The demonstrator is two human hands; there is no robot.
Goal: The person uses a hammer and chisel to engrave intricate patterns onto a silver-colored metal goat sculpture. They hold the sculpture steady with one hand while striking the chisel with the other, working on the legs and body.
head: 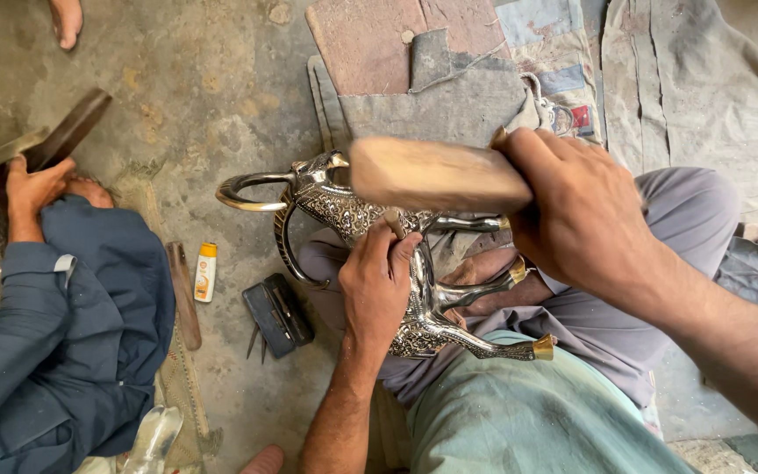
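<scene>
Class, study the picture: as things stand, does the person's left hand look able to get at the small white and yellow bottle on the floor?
Probably not at once: the left hand grips the metal animal figure on the lap. The bottle lies uncovered beyond a black case, so the way looks free once the hand lets go.

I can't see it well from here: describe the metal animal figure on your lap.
The metal animal figure looks like silver-toned metal with dense engraved patterning, curved horns and gold-coloured hooves. It lies on its side across the lap, head toward the upper left, legs pointing right. The left hand grips its body; the right hand holds a wooden block over it.
</scene>
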